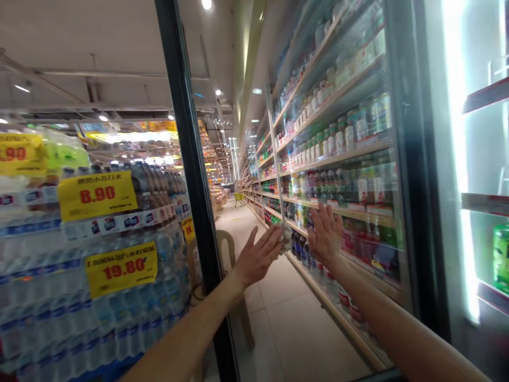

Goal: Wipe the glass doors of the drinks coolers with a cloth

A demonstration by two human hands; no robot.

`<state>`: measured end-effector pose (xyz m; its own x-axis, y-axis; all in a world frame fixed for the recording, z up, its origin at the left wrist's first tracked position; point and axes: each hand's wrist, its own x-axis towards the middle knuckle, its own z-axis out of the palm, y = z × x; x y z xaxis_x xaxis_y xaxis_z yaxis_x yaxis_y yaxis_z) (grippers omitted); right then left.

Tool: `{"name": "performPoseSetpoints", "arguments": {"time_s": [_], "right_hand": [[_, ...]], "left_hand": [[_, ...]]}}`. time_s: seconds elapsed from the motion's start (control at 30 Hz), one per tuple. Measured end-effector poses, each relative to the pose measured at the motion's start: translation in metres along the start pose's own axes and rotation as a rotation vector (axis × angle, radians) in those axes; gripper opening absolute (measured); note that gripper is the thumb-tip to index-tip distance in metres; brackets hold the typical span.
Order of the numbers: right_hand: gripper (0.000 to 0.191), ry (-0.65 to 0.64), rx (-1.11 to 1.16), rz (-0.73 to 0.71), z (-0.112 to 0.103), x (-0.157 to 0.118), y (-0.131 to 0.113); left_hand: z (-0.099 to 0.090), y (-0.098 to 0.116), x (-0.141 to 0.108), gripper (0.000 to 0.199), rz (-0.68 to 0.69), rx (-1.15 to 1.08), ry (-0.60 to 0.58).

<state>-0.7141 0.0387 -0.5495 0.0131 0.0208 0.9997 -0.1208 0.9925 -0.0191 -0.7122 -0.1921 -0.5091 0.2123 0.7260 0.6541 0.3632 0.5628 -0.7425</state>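
A glass door in a black frame stands in front of me. My left hand reaches to the middle of the pane, its fingertips pressed on a crumpled pale cloth against the glass. To the right, my right hand is raised with its fingers stretched out and the palm toward the pane; it holds nothing. Whether that palm fully touches the glass I cannot tell. Rows of bottles on shelves show in the pane behind both hands.
Stacked packs of bottled water with yellow price signs stand at the left. A beige plastic chair is behind the door frame. At the right is a lit cooler interior with a green bottle. An aisle floor runs into the distance.
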Motion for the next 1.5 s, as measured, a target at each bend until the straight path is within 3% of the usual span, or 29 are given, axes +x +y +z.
{"name": "performPoseSetpoints", "arguments": {"time_s": [0.07,0.17,0.23,0.3,0.4,0.47,0.53,0.63,0.67,0.73,0.83,0.87,0.9,1.0,1.07,1.2,1.27,1.33,1.43,1.5], "right_hand": [[0.062,-0.012,0.002,0.003,0.0,0.0,0.0],[0.062,-0.015,-0.002,0.008,0.0,0.0,0.0],[0.061,-0.009,-0.01,0.002,0.0,-0.001,0.0],[0.06,-0.003,-0.018,-0.003,0.0,-0.001,0.0],[0.059,0.008,-0.025,-0.011,0.001,-0.001,0.001],[0.059,0.01,-0.029,-0.011,0.001,-0.001,0.001],[0.058,0.009,-0.029,-0.008,0.0,-0.001,0.001],[0.058,0.005,-0.028,0.005,0.0,-0.001,0.0],[0.058,0.001,-0.027,0.01,0.0,-0.001,0.0],[0.058,-0.013,-0.022,0.017,0.0,-0.001,0.0],[0.058,-0.024,-0.013,0.01,0.0,-0.001,0.001],[0.059,-0.019,-0.012,0.008,0.0,-0.001,0.001],[0.059,-0.012,-0.013,0.006,0.0,-0.001,0.001],[0.059,0.004,-0.018,0.005,0.0,-0.001,0.001],[0.059,0.002,-0.021,0.006,0.0,-0.001,0.0],[0.06,-0.008,-0.028,-0.003,0.0,-0.001,0.001],[0.061,-0.006,-0.032,-0.011,0.0,-0.001,0.002],[0.062,-0.011,-0.034,-0.012,0.0,-0.001,0.003],[0.063,-0.02,-0.032,-0.021,-0.001,-0.003,0.003],[0.063,-0.015,-0.028,-0.026,-0.001,-0.003,0.003]], "left_hand": [[-0.003,-0.008,-0.005,0.039,-0.064,0.007,0.012],[-0.01,-0.032,-0.003,0.045,-0.423,0.05,0.095],[-0.011,-0.033,-0.005,0.049,-0.548,0.062,0.124],[-0.008,-0.016,-0.014,0.049,-0.456,0.058,0.09],[-0.002,0.019,-0.034,0.042,-0.02,0.021,-0.039],[0.0,0.026,-0.038,0.038,0.143,0.003,-0.077],[0.0,0.016,-0.031,0.037,0.037,0.019,-0.047],[-0.003,-0.009,-0.009,0.038,-0.307,0.074,0.01],[-0.003,-0.014,-0.003,0.039,-0.366,0.089,0.019],[-0.002,-0.017,0.004,0.039,-0.299,0.089,0.012],[0.001,-0.017,0.013,0.04,0.007,0.063,-0.026],[0.001,-0.02,0.018,0.039,0.032,0.067,-0.026],[0.002,-0.025,0.024,0.039,-0.013,0.079,-0.009],[0.002,-0.039,0.044,0.04,-0.35,0.127,0.085],[0.004,-0.039,0.051,0.04,-0.403,0.126,0.109],[0.01,-0.019,0.051,0.038,-0.021,0.059,0.032],[0.011,-0.018,0.054,0.037,0.052,0.053,0.011],[0.009,-0.027,0.061,0.037,-0.054,0.067,0.015],[0.007,-0.038,0.07,0.039,-0.377,0.089,0.074],[0.008,-0.034,0.068,0.04,-0.399,0.089,0.091]]}}
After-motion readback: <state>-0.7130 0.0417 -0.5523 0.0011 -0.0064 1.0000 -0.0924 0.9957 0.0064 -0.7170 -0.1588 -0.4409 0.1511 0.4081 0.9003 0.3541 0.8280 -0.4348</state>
